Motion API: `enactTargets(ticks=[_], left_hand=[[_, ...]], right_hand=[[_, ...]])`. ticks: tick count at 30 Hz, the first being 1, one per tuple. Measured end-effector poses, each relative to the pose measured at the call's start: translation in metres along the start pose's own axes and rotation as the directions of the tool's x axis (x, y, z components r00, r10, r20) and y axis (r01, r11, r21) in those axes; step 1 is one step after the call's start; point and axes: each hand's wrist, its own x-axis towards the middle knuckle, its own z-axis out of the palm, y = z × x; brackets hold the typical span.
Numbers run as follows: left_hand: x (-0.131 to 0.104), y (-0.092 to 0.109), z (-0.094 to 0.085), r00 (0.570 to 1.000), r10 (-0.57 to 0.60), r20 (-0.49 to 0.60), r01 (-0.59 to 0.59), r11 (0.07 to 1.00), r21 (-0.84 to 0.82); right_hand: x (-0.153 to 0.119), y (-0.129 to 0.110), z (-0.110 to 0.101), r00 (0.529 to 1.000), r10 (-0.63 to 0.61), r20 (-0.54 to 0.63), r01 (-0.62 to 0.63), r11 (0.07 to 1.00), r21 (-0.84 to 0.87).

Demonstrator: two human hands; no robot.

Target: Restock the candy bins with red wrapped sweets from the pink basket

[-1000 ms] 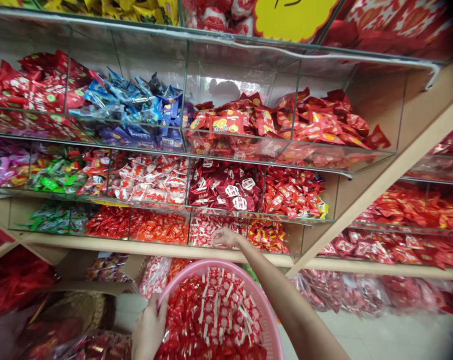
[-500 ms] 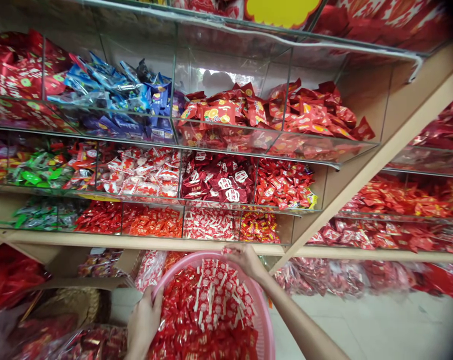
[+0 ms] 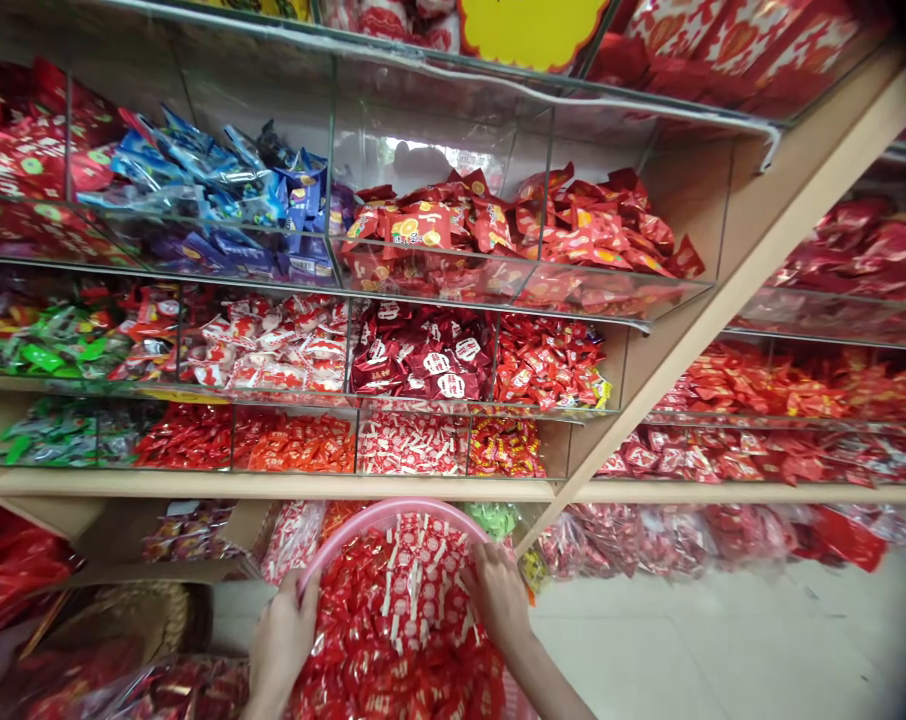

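A round pink plastic basket, full of wrapped candies, is at the bottom centre. Red glossy candies lie at its left and front, and red-and-white patterned ones fill the middle and back. My left hand grips the left rim, thumb inside. On the right side, my right hand is closed over the rim, its fingertips reaching in beside the patterned candies. Whether it also holds a candy cannot be seen.
Glass-fronted shelves of sorted candies rise behind the basket. A slanting wooden post divides them at right. An open cardboard box and a woven basket stand at lower left. Bagged candies lie along the floor at right.
My right hand has moved down from above the basket's back rim and closed over its right side. The candy piece at its fingers no longer shows. The view has shifted slightly right.
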Motion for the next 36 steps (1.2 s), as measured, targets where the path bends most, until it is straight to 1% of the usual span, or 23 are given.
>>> enactTargets(ticks=[4,10,12,16,18,21,25,28,30,32,34,36], left_hand=[[0.0,0.0,-0.001,1.0,-0.004,0.003,0.004,1.0,-0.002],[0.0,-0.001,0.0,1.0,-0.004,-0.003,0.004,1.0,0.0],[0.001,-0.001,0.001,1.0,-0.001,-0.002,0.001,1.0,-0.001],[0.0,0.0,-0.001,1.0,0.001,0.003,-0.001,1.0,0.0],[-0.001,0.001,-0.001,1.0,-0.003,0.012,0.003,1.0,-0.005],[-0.001,0.001,-0.002,1.0,-0.013,0.01,0.013,1.0,-0.006],[-0.002,0.003,-0.004,1.0,-0.015,-0.019,0.014,0.999,-0.031],[-0.003,0.004,-0.007,0.999,-0.029,-0.03,0.027,0.998,-0.063],[-0.003,0.005,-0.008,0.999,-0.044,-0.028,0.042,0.996,-0.075],[-0.003,0.006,-0.008,0.998,-0.054,-0.019,0.052,0.996,-0.078],[-0.002,0.006,-0.008,0.998,-0.055,-0.009,0.054,0.995,-0.082],[-0.002,0.005,-0.006,0.999,-0.051,-0.003,0.051,0.995,-0.086]], right_hand=[[-0.002,0.001,0.0,1.0,-0.026,-0.006,0.026,1.0,0.006],[-0.009,0.008,-0.003,0.998,-0.051,-0.042,0.056,0.992,0.115],[-0.012,0.012,-0.005,0.997,-0.073,-0.028,0.076,0.988,0.133],[-0.014,0.018,-0.008,0.995,-0.086,0.046,0.08,0.991,0.11],[-0.013,0.019,-0.009,0.993,-0.096,0.064,0.09,0.992,0.088],[-0.01,0.019,-0.008,0.992,-0.105,0.076,0.101,0.993,0.058],[-0.008,0.016,-0.005,0.993,-0.105,0.06,0.104,0.994,0.016],[-0.004,0.016,-0.013,0.992,-0.099,0.072,0.096,0.994,0.041],[0.005,0.015,-0.026,0.992,-0.114,0.062,0.108,0.99,0.096],[0.023,0.01,-0.044,0.99,-0.136,0.038,0.129,0.98,0.153],[0.049,0.002,-0.061,0.988,-0.152,0.034,0.142,0.967,0.211],[0.082,-0.009,-0.072,0.984,-0.176,0.031,0.162,0.952,0.26]])
